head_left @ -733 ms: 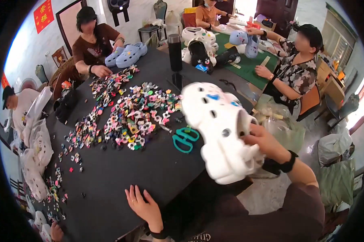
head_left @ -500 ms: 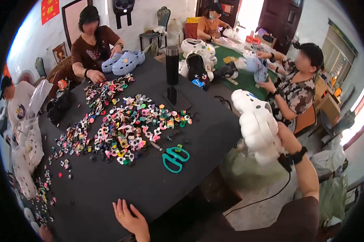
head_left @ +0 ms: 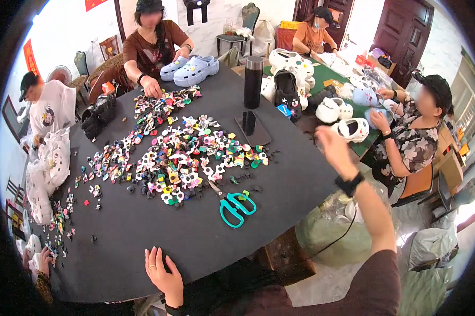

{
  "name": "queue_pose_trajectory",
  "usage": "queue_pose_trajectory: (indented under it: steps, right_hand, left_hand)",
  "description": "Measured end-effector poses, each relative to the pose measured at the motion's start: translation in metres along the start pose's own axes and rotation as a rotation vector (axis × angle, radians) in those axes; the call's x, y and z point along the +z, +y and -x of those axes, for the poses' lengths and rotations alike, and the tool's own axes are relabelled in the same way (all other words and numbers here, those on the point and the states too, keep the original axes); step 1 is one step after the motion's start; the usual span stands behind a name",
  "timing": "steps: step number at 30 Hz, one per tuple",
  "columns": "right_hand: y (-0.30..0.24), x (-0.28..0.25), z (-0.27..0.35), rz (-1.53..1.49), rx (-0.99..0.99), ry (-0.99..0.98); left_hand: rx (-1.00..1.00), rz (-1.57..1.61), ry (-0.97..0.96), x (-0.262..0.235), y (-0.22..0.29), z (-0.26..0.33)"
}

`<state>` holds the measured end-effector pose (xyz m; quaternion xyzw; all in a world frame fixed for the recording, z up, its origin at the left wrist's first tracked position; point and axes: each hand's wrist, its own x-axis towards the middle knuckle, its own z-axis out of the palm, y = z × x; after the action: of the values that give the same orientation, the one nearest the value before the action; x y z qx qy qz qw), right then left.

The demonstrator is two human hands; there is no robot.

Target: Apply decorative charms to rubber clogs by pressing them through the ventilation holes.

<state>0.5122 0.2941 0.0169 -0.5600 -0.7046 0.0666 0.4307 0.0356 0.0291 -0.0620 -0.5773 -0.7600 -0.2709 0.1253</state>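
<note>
Right of the frame's centre, the right hand [head_left: 336, 151] is extended with fingers loosely parted, just beside a white clog [head_left: 359, 128] placed on the green mat [head_left: 322, 75] at upper right; contact cannot be determined. At lower left of centre, the left hand [head_left: 165, 273] is laid flat, fingers spread, on the black table [head_left: 121, 231], where teal-handled scissors [head_left: 228, 201] and heaped coloured charms [head_left: 179, 158] are noted mid-frame.

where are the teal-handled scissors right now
In the head view, the scissors lie near the middle on the black tabletop, at the lower right of the heap of small multicoloured charms, ahead and right of the bare left hand.
</note>
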Motion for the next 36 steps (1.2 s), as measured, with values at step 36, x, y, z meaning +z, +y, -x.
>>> queue_pose_trajectory:
  steps: [36]
  right_hand:
    - [-0.283,0.204,0.229,-0.079,-0.475,-0.292]
  left_hand:
    - [-1.087,0.184,-0.957,0.085,-0.228,0.379]
